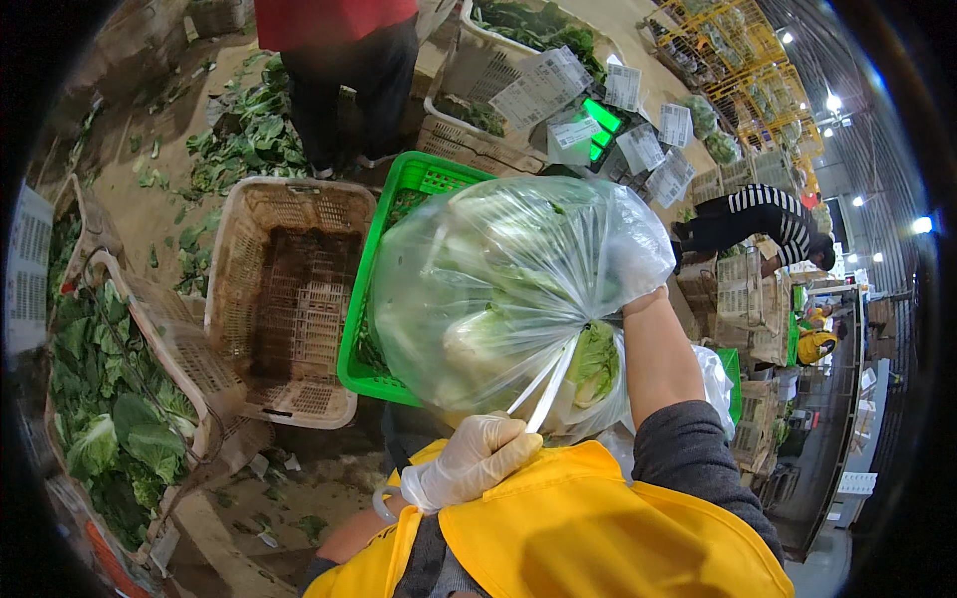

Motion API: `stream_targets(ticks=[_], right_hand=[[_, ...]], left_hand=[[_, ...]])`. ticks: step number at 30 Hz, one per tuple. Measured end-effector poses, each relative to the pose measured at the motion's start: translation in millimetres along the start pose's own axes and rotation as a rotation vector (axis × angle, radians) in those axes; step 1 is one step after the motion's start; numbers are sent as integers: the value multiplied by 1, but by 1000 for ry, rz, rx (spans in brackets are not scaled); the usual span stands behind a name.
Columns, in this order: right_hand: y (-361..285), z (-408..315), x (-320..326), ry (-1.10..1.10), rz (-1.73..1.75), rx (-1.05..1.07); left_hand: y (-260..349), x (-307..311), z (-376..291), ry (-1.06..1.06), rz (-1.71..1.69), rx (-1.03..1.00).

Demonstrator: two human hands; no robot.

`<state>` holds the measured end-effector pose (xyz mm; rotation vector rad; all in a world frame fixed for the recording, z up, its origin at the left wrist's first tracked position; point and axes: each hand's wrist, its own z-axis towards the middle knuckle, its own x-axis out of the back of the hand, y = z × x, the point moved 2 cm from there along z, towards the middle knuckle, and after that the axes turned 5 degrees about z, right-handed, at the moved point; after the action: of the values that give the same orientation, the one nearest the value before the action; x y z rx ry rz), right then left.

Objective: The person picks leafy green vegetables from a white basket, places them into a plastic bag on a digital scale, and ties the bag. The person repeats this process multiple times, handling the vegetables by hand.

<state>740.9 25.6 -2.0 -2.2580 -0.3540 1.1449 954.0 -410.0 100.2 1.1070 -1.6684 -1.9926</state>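
Note:
A large clear plastic bag [478, 284] full of pale green leafy vegetables, which look like Chinese cabbages, bulges in front of me. It rests over a green plastic crate [366, 336]. The film gathers into radiating folds at a neck, where one leafy head [594, 366] shows plainly. White strips [552, 385] run from this neck to my left hand [478, 457], gloved and closed around their ends close to my yellow vest. My right hand [635, 239] is at the bag's right side, blurred under translucent plastic, so its fingers cannot be made out.
Left of the green crate stands a dirty beige crate [299, 299]; farther left, another crate holds green leaves [123, 418]. Beyond the bag are a lit scale display [600, 131] and printed labels [542, 86]. One person [340, 67] stands ahead; another [770, 217] bends over crates.

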Motion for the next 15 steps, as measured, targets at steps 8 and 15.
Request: stream_targets(ticks=[8, 15], right_hand=[[-58, -120, -54, -304, -160, 249], [-41, -307, -102, -679, -1124, 991]], left_hand=[[15, 29, 44, 51, -453, -101], [91, -39, 155, -330, -25, -87]])
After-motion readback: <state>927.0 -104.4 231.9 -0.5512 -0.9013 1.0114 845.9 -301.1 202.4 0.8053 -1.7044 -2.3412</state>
